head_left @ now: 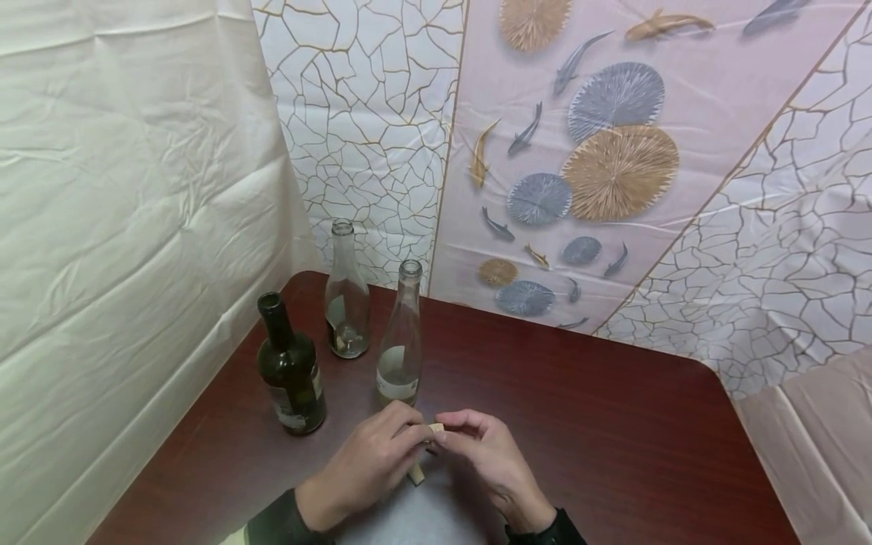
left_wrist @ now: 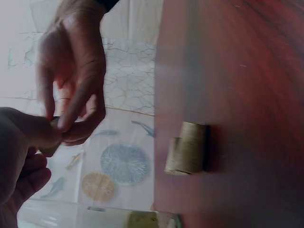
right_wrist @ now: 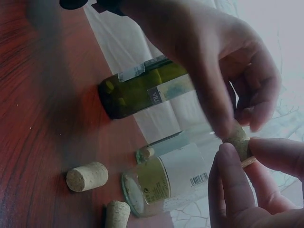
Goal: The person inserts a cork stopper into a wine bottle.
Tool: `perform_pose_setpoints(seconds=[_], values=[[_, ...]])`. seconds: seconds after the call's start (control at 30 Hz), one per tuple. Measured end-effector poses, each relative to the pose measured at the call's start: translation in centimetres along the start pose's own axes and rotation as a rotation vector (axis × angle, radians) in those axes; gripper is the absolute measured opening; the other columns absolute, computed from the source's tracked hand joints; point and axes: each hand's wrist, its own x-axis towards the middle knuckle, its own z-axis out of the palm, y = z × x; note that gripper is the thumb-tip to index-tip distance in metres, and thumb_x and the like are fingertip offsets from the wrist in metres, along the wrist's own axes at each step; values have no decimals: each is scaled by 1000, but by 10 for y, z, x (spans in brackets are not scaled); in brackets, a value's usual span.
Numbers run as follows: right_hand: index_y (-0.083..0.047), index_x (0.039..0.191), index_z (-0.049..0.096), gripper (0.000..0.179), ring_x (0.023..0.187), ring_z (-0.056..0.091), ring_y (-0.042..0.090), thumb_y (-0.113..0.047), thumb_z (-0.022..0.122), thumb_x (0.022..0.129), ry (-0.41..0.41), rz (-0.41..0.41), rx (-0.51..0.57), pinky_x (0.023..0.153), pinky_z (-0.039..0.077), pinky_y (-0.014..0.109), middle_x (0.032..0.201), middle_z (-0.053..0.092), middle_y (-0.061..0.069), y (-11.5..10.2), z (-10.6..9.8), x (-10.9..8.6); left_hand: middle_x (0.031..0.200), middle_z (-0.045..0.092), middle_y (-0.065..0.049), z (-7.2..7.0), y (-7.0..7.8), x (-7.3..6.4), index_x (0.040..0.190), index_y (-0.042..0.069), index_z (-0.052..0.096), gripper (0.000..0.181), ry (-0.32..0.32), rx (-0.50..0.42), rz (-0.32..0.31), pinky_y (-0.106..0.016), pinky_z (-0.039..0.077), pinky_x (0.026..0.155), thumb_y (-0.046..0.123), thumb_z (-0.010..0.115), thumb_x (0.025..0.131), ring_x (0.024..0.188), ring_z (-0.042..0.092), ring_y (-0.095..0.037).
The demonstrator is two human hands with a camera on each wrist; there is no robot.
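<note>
Both hands meet over the table in front of the bottles, with a cork [right_wrist: 239, 142] between their fingertips. My right hand [head_left: 493, 454] pinches it between thumb and fingers. My left hand [head_left: 378, 454] grips its other end, seen from above in the right wrist view. Fingers cover much of this cork in the head view. Below the hands, two more corks lie on the table: one cork [right_wrist: 88, 176] on its side and another cork [right_wrist: 117, 214] partly cut off by the frame. In the left wrist view these corks [left_wrist: 192, 147] overlap.
Just beyond the hands stands a clear labelled bottle [head_left: 398, 363]. Behind it to the left is a second clear bottle [head_left: 347, 303] with a small pale piece inside. A dark green wine bottle [head_left: 293, 378] stands at left. Patterned cloth [head_left: 381, 113] hangs behind the red-brown table [head_left: 579, 424].
</note>
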Motion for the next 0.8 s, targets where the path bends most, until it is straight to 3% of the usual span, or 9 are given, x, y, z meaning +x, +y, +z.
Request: perform_pose_setpoints(seconds=[0.1, 0.27, 0.43, 0.57, 0.7, 0.8], values=[[5, 118, 65, 42, 97, 68, 22, -18, 76, 84, 5, -6, 18, 90, 55, 41, 106, 72, 9, -1, -1, 0, 100, 59, 1, -4, -2, 10, 99, 12, 68, 33, 38, -72, -54, -22, 52, 75, 4, 82, 70, 92, 56, -10], [5, 118, 65, 42, 96, 68, 21, -18, 76, 84, 17, 4, 14, 89, 55, 40, 105, 71, 8, -1, -2, -1, 100, 63, -1, -17, -13, 34, 100, 12, 68, 37, 175, -113, -165, -28, 55, 80, 6, 84, 67, 93, 60, -14], [6, 119, 66, 43, 96, 69, 21, -15, 76, 83, 17, 20, 42, 88, 56, 37, 108, 71, 12, -1, -1, -2, 102, 65, -6, -36, -25, 66, 101, 8, 67, 34, 312, -110, -362, -33, 53, 81, 9, 83, 71, 96, 59, -18], [7, 120, 66, 44, 95, 69, 20, -14, 76, 83, 26, 23, 53, 84, 57, 33, 109, 71, 12, 1, -1, -2, 104, 61, -14, -51, -23, 96, 108, 1, 63, 40, 408, -130, -527, -41, 52, 79, 8, 83, 74, 93, 59, -26], [7, 121, 65, 45, 96, 70, 20, -13, 76, 82, 26, 27, 55, 85, 57, 33, 112, 71, 14, 2, 0, -3, 109, 56, -25, -61, -14, 122, 118, -8, 53, 52, 427, -216, -648, -52, 51, 83, 2, 81, 75, 96, 57, -37], [5, 123, 65, 46, 98, 69, 20, -14, 76, 83, 20, 41, 50, 88, 56, 34, 116, 70, 16, 3, 0, -4, 112, 55, -23, -55, -22, 126, 123, -6, 49, 59, 416, -259, -708, -49, 51, 87, 6, 81, 75, 99, 57, -34]])
